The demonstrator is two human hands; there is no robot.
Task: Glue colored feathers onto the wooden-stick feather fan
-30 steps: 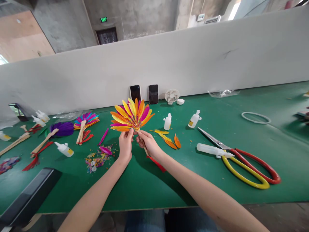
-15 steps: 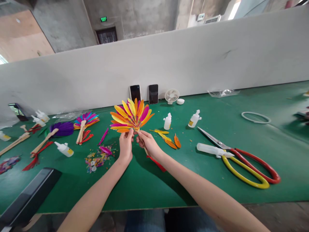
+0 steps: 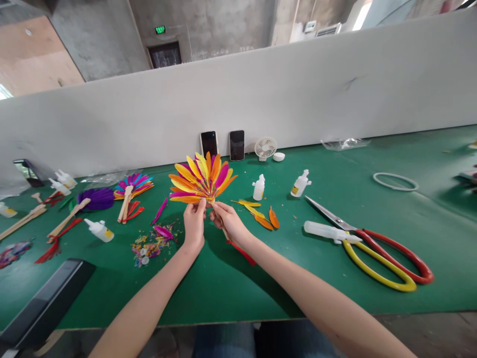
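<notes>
A feather fan (image 3: pixel 203 178) in yellow, orange and magenta is held up over the table, its feathers spread upward. My left hand (image 3: pixel 194 223) is closed, pinching the lower left base of the feathers. Closed around the wooden handle is my right hand (image 3: pixel 230 223), just below the feathers. A red tassel (image 3: pixel 242 252) hangs under my right wrist. Loose yellow and orange feathers (image 3: pixel 261 216) lie to the right of my hands. Left of my left hand are a magenta feather (image 3: pixel 159 211) and a heap of feather scraps (image 3: pixel 151 248).
Large scissors (image 3: pixel 372 253) with red and yellow handles lie at right, a glue bottle (image 3: pixel 330 230) across them. Two glue bottles (image 3: pixel 258 188) stand nearer. Finished-looking fans (image 3: pixel 95 199) lie at left. Phones (image 3: pixel 236 145) and a small fan (image 3: pixel 265 147) lean along the white partition (image 3: pixel 261 94).
The feather fan has tilted very slightly to the left. Both hands keep their grip in nearly the same place; the things on the table have not moved.
</notes>
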